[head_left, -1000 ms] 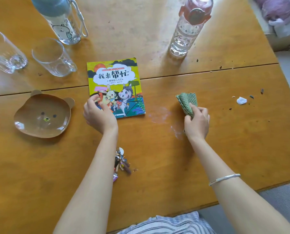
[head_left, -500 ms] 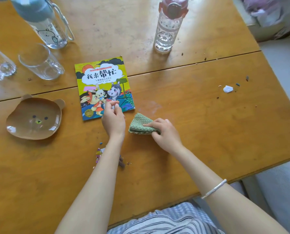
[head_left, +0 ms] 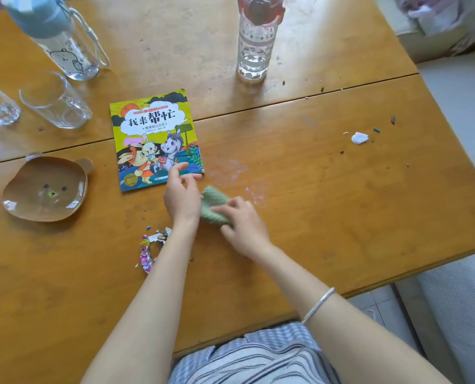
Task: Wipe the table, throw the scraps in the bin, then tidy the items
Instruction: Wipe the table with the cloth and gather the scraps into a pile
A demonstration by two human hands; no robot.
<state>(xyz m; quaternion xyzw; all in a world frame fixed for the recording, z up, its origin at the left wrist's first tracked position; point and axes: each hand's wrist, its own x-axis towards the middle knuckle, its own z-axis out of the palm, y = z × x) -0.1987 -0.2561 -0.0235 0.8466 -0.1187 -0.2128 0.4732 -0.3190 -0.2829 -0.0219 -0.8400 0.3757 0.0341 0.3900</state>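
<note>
A bear plate (head_left: 45,189) sits on the left of the table (head_left: 341,231), apart from the book (head_left: 153,134). Candy wrappers (head_left: 147,252) lie below the book, just beside the left arm. The left hand (head_left: 182,195) is loose and holds nothing, with its fingers at the book's bottom corner. The green cloth (head_left: 212,206) lies on the table under the right hand (head_left: 244,223), which is too blurry to tell the hold. Wide wood runs right to a white scrap (head_left: 359,138) near the edge.

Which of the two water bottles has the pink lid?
The pink-lidded bottle stands far middle, beyond the picture book. The other bottle, far left, has a blue lid and a white cord.
</note>
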